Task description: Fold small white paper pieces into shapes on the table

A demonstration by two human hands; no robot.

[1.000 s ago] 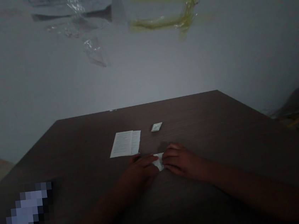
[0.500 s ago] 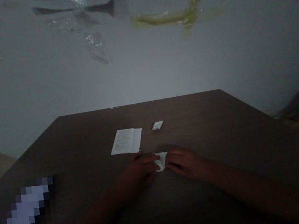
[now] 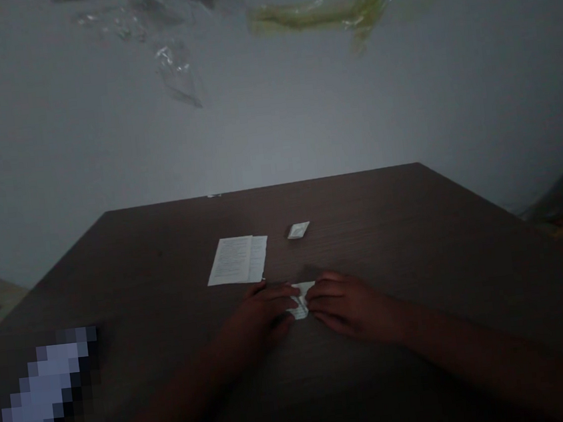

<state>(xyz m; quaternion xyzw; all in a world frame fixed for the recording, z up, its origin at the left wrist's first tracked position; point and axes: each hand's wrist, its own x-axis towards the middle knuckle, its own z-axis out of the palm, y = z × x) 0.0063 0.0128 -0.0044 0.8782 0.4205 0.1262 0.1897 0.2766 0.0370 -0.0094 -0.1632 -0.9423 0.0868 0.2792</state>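
Note:
A small piece of printed paper (image 3: 301, 311) with a crease lies on the table between my hands. My left hand (image 3: 260, 317) holds its left side, fingertips on top of the sheet. From the right, my right hand (image 3: 352, 305) grips the other side, its fingers bent together over the edge. Both hands cover parts of the paper, and the thumbs are hard to make out. Beyond my left hand lie two overlapping printed sheets (image 3: 231, 260). A small folded paper piece (image 3: 298, 230) sits farther back, apart from both hands.
The dark wooden table (image 3: 388, 226) reaches back to a pale wall (image 3: 302, 121) with clear and yellow tape (image 3: 311, 16) on it. A pixelated pale object (image 3: 43, 390) is at the lower left. A white scrap (image 3: 214, 195) lies at the table's far edge.
My right fingers have moved left over the paper, and a crease now shows between the hands. My left hand stays at its side. The view has tipped slightly.

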